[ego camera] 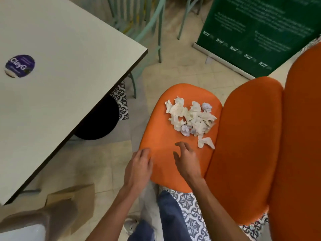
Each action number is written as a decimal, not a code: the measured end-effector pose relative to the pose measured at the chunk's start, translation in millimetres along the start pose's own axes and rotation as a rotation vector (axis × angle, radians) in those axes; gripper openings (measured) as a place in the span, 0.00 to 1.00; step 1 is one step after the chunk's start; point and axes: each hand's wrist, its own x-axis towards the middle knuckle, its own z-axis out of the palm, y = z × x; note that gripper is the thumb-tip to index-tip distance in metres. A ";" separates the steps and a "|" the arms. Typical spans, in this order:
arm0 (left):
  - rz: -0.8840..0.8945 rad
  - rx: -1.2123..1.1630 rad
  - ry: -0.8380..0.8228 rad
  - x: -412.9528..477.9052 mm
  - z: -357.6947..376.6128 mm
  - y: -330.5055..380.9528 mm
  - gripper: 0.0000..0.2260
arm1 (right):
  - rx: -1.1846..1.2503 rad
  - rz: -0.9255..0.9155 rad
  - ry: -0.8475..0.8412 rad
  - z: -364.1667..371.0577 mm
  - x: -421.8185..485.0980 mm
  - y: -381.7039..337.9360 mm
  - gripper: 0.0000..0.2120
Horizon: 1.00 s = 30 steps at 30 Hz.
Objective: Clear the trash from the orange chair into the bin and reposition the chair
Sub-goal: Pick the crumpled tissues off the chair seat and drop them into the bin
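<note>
At far left, low in the view, stands a lined container (34, 221), presumably the bin, just beside the corner of the pale table (57, 80). The left hand (139, 166) rests empty at the near left edge of the orange chair (161, 140), fingers loosely extended. The right hand (186, 160) hovers over the seat, fingers spread apart, holding nothing, near but not touching the trash (191, 119). That trash is a loose heap of torn and crumpled paper scraps lying on the far half of the seat, close against the backrest. Assessment: the scraps are light, soft and liable to scatter; gather them inward with both hands and lift from beneath rather than pinching single pieces. The seat edges are rounded and unguarded, so pieces could slide off. Open floor lies between chair and table; a green banner (257, 35) bounds the far right.
</note>
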 end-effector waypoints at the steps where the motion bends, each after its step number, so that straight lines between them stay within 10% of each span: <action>1: 0.005 0.005 -0.017 15.0 9.3 8.2 0.12 | -0.015 0.026 0.010 -2.8 13.3 9.5 0.17; 20: 0.116 0.015 -0.171 259.4 166.7 48.2 0.26 | -0.228 0.030 -0.032 17.8 191.7 117.7 0.28; 30: 0.047 -0.048 -0.097 263.3 183.3 30.3 0.07 | -0.070 0.022 0.108 17.7 189.4 129.2 0.20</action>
